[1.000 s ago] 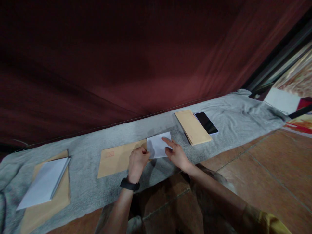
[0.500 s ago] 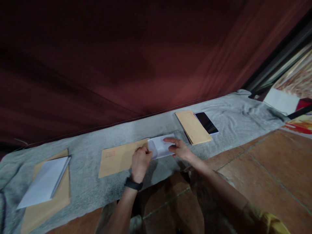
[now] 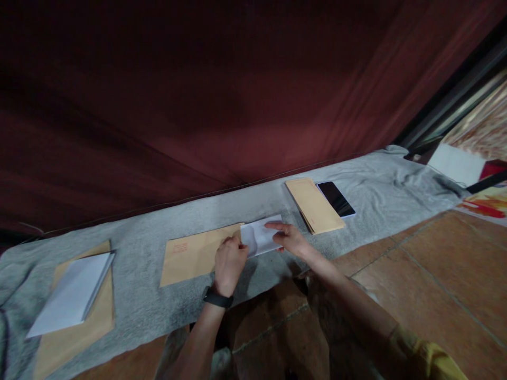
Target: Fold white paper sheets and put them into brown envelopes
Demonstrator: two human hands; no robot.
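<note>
A tan envelope (image 3: 190,258) with small red print lies flat on the grey cloth in the middle. Folded white paper (image 3: 257,236) sits at its right end, partly inside the envelope's mouth as far as I can see. My left hand (image 3: 230,264), a black band on its wrist, is closed on the envelope's edge at the mouth; its fingertips are partly hidden. My right hand (image 3: 288,237) grips the white paper near its right end, fingers on top and another fingertip showing below the edge.
Tan envelopes (image 3: 315,206) lie stacked at the right, against a dark-screened phone (image 3: 336,199). At the left, folded white sheets (image 3: 71,295) rest on another tan envelope (image 3: 99,316). A dark red curtain (image 3: 237,105) hangs behind the grey cloth (image 3: 137,279); floor tiles (image 3: 428,269) lie in front.
The white paper and my right hand have shifted very slightly left toward the envelope. Both hands keep their hold; everything else looks the same.
</note>
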